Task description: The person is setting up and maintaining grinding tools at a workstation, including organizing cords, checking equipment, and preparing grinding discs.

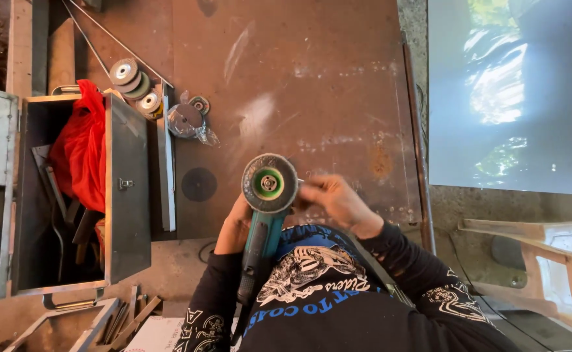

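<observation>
Grinder (262,225) is pointing disc-up over the counter (312,78) edge; left hand (234,228) is clamped around its body, right hand (335,199) fingers pinching at the disc (270,183) rim. Holding the body rigid matters here.

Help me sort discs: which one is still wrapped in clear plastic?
The grey disc in clear plastic, beside the bare stacked discs; the disc on the grinder is unwrapped too.

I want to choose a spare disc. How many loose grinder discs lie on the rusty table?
About 7. Four overlap in a stack beside the toolbox; two sit in a clear bag; one dark disc lies alone nearer the grinder. More may be hidden in the stack.
</observation>
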